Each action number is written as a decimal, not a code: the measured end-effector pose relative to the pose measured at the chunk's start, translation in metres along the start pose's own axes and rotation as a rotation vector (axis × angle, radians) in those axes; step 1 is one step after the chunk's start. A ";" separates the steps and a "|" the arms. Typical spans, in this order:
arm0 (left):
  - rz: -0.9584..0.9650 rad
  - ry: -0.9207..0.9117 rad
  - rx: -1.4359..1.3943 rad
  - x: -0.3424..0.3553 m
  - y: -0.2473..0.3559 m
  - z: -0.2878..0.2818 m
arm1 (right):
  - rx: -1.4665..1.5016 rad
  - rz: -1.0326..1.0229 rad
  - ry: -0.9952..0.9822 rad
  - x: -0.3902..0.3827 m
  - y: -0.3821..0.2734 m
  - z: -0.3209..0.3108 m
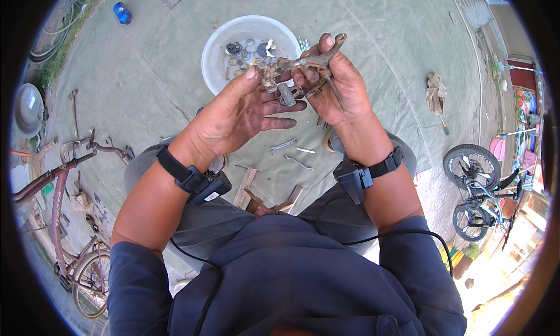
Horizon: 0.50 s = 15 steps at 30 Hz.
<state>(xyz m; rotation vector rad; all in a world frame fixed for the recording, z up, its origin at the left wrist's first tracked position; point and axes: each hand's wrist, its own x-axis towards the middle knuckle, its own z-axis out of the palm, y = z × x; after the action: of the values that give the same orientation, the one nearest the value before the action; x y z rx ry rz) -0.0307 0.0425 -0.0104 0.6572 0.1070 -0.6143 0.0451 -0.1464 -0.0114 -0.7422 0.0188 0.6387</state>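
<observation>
A metal part (315, 61) spans the left hand (233, 117) and right hand (345, 93), above the ground sheet (396, 50). Beyond them sits a basin (214, 70), small parts (233, 48) inside. Wrenches (283, 144) lie nearer, between the legs (201, 222) — one bicycle (57, 213) far left, another bicycle (469, 168) far right.

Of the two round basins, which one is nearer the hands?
The whitish tub, just beyond the left hand and right hand, with small loose parts inside. The other, a grey basin, sits apart at the far left.
</observation>
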 end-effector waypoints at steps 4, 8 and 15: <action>-0.006 0.002 -0.044 0.000 0.003 0.002 | -0.026 -0.010 0.044 -0.001 -0.002 0.003; 0.019 0.062 0.024 0.000 0.005 0.006 | -0.011 -0.050 0.028 0.002 -0.001 0.002; 0.109 0.077 -0.021 -0.001 0.009 0.009 | -0.019 -0.047 0.029 0.004 0.000 -0.007</action>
<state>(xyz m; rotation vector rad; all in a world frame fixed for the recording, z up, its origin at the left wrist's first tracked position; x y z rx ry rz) -0.0271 0.0431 0.0012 0.6620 0.1481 -0.4831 0.0496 -0.1482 -0.0176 -0.7685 0.0218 0.5843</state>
